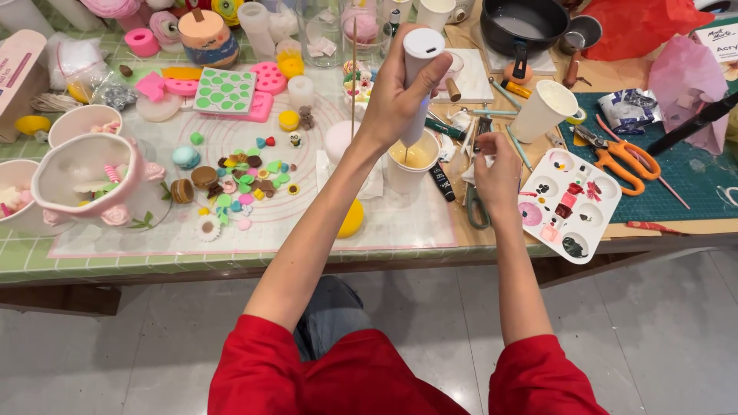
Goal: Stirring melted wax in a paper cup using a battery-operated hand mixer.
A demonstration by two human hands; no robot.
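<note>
My left hand (pixel 396 96) grips a white handheld mixer (pixel 420 58) held upright, its thin shaft dipping into a white paper cup (pixel 411 163) of pale yellow liquid. My right hand (pixel 497 170) hovers just right of that cup, fingers pinched together over a small pale piece I cannot make out. Both red sleeves show at the bottom. The cup stands on a white and pink mat (pixel 307 219) near the table's front edge.
Small coloured wax shapes (pixel 238 184) lie scattered on the mat. A pink bowl (pixel 84 180) stands at the left, a paint palette (pixel 570 204) and orange scissors (pixel 623 161) at the right, a black pan (pixel 523 23) at the back. A tipped white cup (pixel 542 111) lies nearby.
</note>
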